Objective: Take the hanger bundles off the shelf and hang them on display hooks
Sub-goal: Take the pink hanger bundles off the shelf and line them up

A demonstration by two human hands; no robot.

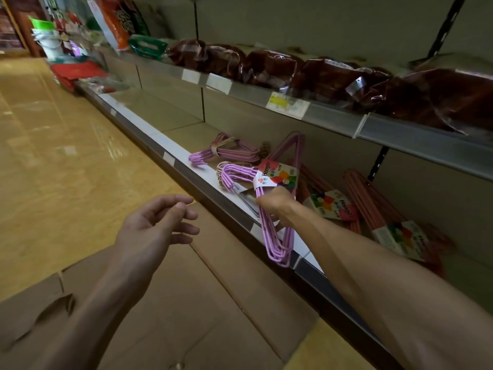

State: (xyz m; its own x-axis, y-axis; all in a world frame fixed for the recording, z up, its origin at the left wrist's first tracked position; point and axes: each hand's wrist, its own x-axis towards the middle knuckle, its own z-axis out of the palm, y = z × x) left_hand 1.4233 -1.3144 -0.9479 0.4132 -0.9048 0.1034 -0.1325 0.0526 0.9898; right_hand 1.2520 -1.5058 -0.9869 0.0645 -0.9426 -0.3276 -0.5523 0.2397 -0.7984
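Lower beige metal shelf (186, 129) with a white price strip along its front edge: one pink wire hanger bundle (226, 152) lying flat toward the back, salmon-red wire hanger bundles with colourful paper labels (373, 209) lying further right, some overlapping. Left part of this shelf is bare metal. Upper grey metal shelf (333, 121) with paper price tags on its front rail: a row of dark red packs in clear plastic wrap (320, 73), touching side by side; a green plastic basket (147, 46) to their left. Glossy yellow tiled floor (53, 142) carries flattened brown cardboard sheets (186, 303) lying against the shelf base
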